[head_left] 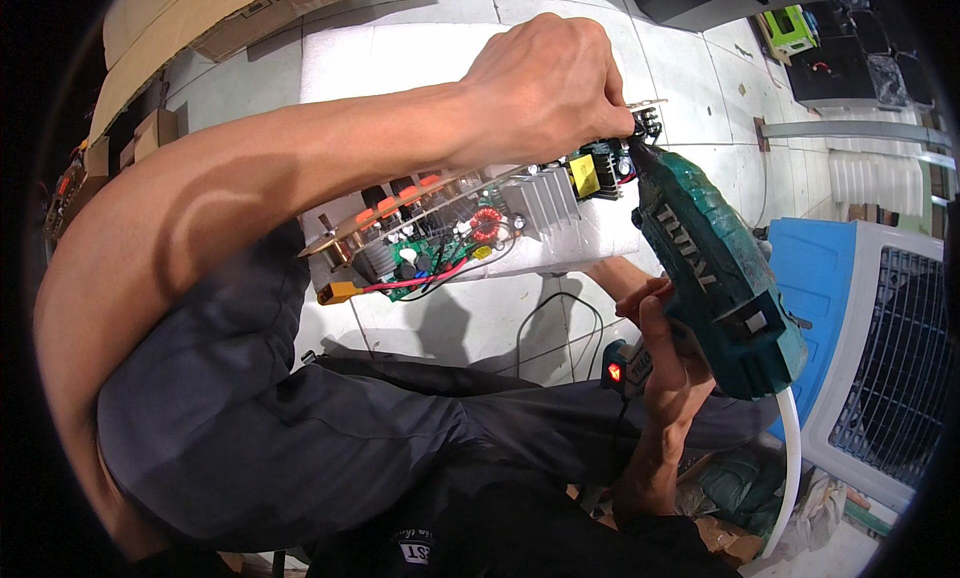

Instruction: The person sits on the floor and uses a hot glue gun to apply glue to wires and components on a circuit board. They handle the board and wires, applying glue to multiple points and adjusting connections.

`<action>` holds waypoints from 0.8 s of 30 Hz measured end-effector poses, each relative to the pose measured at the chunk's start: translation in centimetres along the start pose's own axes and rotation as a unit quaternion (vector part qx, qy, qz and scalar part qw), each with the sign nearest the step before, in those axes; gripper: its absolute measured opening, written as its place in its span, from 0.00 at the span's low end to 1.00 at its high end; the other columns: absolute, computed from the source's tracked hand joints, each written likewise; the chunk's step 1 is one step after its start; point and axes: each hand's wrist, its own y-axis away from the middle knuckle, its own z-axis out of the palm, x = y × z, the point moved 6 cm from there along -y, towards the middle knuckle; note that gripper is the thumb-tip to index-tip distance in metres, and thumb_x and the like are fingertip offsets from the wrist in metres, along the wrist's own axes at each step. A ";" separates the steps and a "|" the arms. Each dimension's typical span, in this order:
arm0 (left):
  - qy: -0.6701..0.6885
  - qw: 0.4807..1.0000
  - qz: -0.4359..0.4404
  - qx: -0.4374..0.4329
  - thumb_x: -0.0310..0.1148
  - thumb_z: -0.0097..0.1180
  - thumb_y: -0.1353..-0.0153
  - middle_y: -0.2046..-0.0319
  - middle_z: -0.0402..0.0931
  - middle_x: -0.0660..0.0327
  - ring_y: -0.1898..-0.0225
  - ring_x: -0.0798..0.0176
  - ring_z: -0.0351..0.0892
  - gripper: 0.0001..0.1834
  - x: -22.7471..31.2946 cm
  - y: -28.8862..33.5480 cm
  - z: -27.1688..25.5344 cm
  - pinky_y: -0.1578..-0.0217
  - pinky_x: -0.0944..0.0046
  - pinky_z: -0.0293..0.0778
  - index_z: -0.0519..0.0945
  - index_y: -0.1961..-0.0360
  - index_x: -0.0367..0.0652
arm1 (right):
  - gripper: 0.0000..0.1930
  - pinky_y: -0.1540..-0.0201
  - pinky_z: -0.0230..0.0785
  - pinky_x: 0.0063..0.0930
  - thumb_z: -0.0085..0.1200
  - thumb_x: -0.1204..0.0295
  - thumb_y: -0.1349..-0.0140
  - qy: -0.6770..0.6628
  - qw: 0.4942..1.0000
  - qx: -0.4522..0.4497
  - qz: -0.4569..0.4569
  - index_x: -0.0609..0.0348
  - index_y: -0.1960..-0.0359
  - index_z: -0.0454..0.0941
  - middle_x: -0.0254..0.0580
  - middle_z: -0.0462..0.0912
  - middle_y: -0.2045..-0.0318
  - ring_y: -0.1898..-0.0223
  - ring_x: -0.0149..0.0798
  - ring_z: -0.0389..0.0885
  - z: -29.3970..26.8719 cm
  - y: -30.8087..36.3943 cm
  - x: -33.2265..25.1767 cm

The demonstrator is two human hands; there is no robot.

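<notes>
Your left hand (pixel 550 83) reaches over the long green circuit board with grey metal fins and a tilted tan plate (pixel 440 248). Its fingers are curled in almost like a fist, with the tips down at the board's right end. You can't tell if they pinch anything there, because that spot is too hidden.

Your right hand (pixel 668 368) is wrapped around the handle of a big teal plastic glue gun (pixel 705 278). The gun's nose points up at the board's right end, close by your left fingertips; you can't tell if it touches. A long white stick (pixel 790 458) comes out of the gun's back and bends down.

The board sits on a thick white foam block (pixel 380 63) in front of you. At its left end hangs a small orange-yellow plug (pixel 338 293) on a red wire. Your dark grey trousers (pixel 290 448) are below, and white floor tiles (pixel 715 83) lie around the foam.
</notes>
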 end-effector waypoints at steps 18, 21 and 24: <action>-0.001 1.000 0.007 -0.002 0.39 0.61 0.48 0.86 0.76 0.49 0.83 0.60 0.75 0.17 0.0 0.0 0.0 0.74 0.60 0.74 0.87 0.70 0.32 | 0.04 0.59 0.77 0.30 0.62 0.76 0.39 -0.041 0.999 0.010 0.001 0.61 0.63 0.82 0.39 0.84 0.67 0.65 0.33 0.83 -0.3 0.4 0.2; 0.001 1.000 0.005 0.004 0.39 0.60 0.48 0.86 0.76 0.50 0.83 0.60 0.75 0.17 0.0 0.0 0.0 0.74 0.60 0.74 0.87 0.70 0.31 | 0.05 0.60 0.77 0.29 0.62 0.76 0.39 -0.041 0.999 0.010 -0.004 0.61 0.63 0.82 0.40 0.85 0.67 0.65 0.33 0.83 -0.3 0.2 0.4; -0.009 1.000 0.002 -0.004 0.39 0.60 0.48 0.86 0.76 0.50 0.83 0.59 0.76 0.18 0.2 0.0 -0.1 0.73 0.59 0.74 0.87 0.70 0.32 | 0.05 0.60 0.77 0.30 0.62 0.75 0.39 -0.010 1.000 -0.003 -0.008 0.61 0.62 0.82 0.40 0.85 0.67 0.65 0.34 0.83 -0.1 0.0 0.0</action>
